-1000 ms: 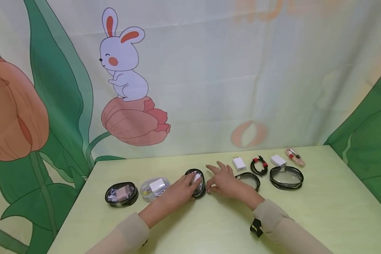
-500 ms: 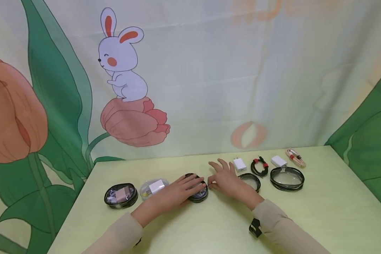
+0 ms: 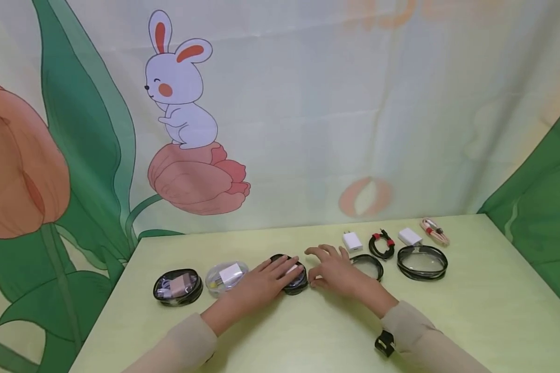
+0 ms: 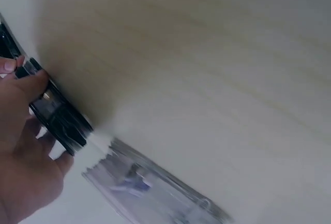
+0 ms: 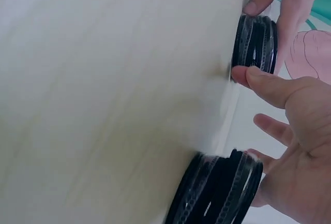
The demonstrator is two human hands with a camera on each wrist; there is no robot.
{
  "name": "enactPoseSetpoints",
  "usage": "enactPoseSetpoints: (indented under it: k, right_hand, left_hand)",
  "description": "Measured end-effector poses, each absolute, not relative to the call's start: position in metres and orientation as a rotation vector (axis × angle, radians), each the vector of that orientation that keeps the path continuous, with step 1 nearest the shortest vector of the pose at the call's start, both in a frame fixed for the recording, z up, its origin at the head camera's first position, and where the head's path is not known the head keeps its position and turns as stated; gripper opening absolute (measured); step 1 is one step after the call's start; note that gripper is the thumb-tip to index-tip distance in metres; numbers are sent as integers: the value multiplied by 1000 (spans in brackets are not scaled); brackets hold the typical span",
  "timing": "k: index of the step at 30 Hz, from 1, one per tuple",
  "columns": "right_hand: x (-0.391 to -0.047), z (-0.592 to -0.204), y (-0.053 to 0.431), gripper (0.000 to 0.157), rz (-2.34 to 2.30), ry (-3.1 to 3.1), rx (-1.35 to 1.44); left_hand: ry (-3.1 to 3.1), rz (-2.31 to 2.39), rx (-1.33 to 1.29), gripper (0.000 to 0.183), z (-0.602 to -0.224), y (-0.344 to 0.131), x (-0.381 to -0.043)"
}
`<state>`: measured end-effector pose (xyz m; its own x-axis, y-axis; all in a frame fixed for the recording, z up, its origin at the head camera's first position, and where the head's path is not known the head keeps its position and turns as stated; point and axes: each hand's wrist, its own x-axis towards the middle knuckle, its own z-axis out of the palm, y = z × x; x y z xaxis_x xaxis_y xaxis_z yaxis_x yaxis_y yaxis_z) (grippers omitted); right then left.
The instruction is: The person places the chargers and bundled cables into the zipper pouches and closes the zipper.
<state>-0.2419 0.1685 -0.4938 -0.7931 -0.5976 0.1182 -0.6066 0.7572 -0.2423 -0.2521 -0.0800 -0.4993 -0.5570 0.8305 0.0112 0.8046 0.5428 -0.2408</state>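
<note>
A small oval clear pouch with black edging (image 3: 297,288) lies near the table's middle, a white item showing inside. My left hand (image 3: 263,280) holds it, fingers laid across its top; in the left wrist view the thumb is on the pouch's near side (image 4: 64,123). From the right, my right hand (image 3: 338,272) reaches to the pouch's end. In the right wrist view its thumb and index finger meet at the zip edge of the pouch (image 5: 254,45), other fingers spread. A zipper pull there is hidden by the fingertips.
Left are a black-edged pouch (image 3: 178,286) with a pink charger and a clear pouch (image 3: 213,282) with a white one. Right are two black-edged pouches (image 3: 422,262), (image 3: 379,269), white chargers (image 3: 352,241), (image 3: 409,237), a black cable (image 3: 381,244) and a pink cable (image 3: 434,231).
The pouch has turned and shifted slightly right. My left fingers have straightened and spread across its top. My right hand has moved a little right and its fingertips stay by the pouch's end.
</note>
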Motion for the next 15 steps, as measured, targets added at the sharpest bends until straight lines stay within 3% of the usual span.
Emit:
enactPoseSetpoints:
  k: [7, 15]
  right_hand:
    - [-238, -494, 163, 5, 408, -2910, 950]
    - [-245, -491, 162, 7, 394, -2947, 844]
  left_hand:
    - [-2752, 330, -1246, 60, -498, -69, -246]
    - [-2692, 273, -1328, 74, -493, -79, -248]
